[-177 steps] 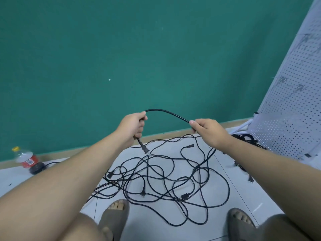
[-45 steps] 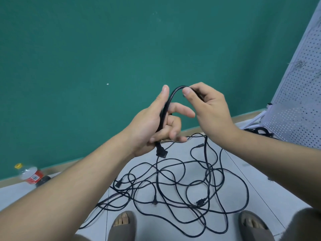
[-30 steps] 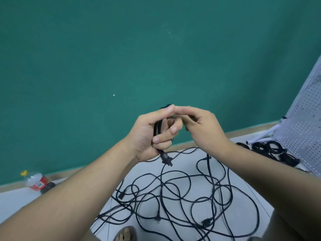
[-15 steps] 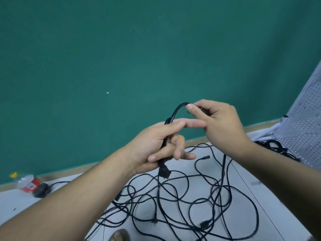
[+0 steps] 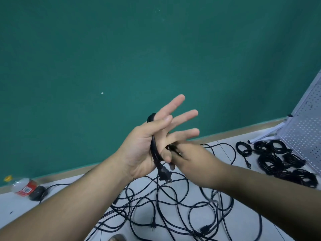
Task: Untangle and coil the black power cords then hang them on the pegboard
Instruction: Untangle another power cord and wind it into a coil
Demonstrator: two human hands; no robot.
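While left hand [image 5: 144, 150] splayed fingers, thumb pinned power cord [image 5: 153, 148] upright along palm, plug [image 5: 165, 176] down, blurred right hand [image 5: 196, 162] pinched it.

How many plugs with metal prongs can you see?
3. One plug hangs below the left hand; a second plug lies among the tangled cords on the floor; a third plug lies beside the coiled cords near the pegboard. More may be hidden.

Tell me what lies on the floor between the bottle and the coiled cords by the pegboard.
In the head view, a tangle of loose black cords lies between the bottle and the coiled cords.
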